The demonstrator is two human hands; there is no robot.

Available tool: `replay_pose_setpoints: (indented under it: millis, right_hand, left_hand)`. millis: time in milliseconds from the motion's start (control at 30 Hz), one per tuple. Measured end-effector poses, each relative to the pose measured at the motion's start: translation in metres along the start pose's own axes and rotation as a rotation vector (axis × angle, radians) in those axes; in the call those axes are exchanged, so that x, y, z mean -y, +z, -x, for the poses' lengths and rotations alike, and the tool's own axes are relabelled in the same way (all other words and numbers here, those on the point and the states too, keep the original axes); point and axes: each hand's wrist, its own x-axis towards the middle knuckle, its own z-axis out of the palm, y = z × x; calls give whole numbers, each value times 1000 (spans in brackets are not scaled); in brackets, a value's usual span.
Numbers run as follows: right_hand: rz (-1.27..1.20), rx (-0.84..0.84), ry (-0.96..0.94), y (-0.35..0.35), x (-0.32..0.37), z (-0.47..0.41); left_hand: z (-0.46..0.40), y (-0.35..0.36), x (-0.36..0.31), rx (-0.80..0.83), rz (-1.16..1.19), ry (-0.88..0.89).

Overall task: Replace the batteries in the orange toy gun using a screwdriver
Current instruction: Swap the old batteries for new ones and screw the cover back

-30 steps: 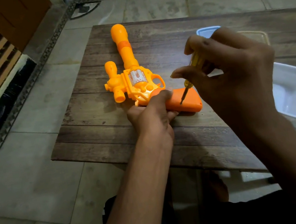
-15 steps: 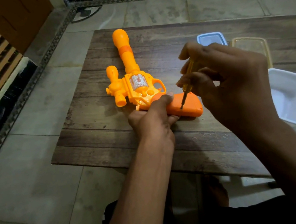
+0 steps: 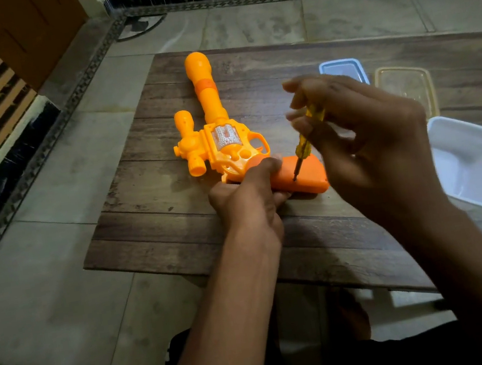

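With the orange toy gun (image 3: 228, 140) lying on the wooden table (image 3: 177, 223) and steadied at its grip by the curled left hand (image 3: 247, 200), the yellow screwdriver (image 3: 305, 138), pinched by the right hand (image 3: 377, 143), is seated on the grip's cover screw, so continued turning is judged to be called for.

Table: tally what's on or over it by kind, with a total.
Toy gun: 1
Screwdriver: 1
White tub: 1
Flat plastic lids: 2, blue and clear
Hands: 2, left hand, right hand
Total: 7

Left hand (image 3: 247, 200) curled in a low grip, right hand (image 3: 374, 143) raised, fingers pinched.
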Motion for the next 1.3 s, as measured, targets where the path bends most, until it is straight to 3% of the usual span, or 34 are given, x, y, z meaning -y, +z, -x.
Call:
replay_pose_setpoints:
  millis: [100,200,467,700,933,1133,1300]
  right_hand:
    - [-187,84,126,-10,-4,0]
    - [-158,100,114,-14,-6,-3]
    - [199,-61,-25,-2,-1,-2]
    - [472,-210,58,16,13,8]
    - [-46,126,88,-9,2,-3]
    - [25,194,-82,-12,-9,-10]
    - [167,75,-91,-5,-9,-13]
  left_hand:
    - [0,1,0,-24,-10,-10]
    - [2,3,-3,-28,-6,-15]
    - [3,4,-3,-41,-38,-17]
    - [-1,1,1,-38,-58,0]
    - [2,1,-2,-38,-48,-3]
    - [4,4,-5,-36,-41,-32]
    - [5,6,-5,-40,-35,-37]
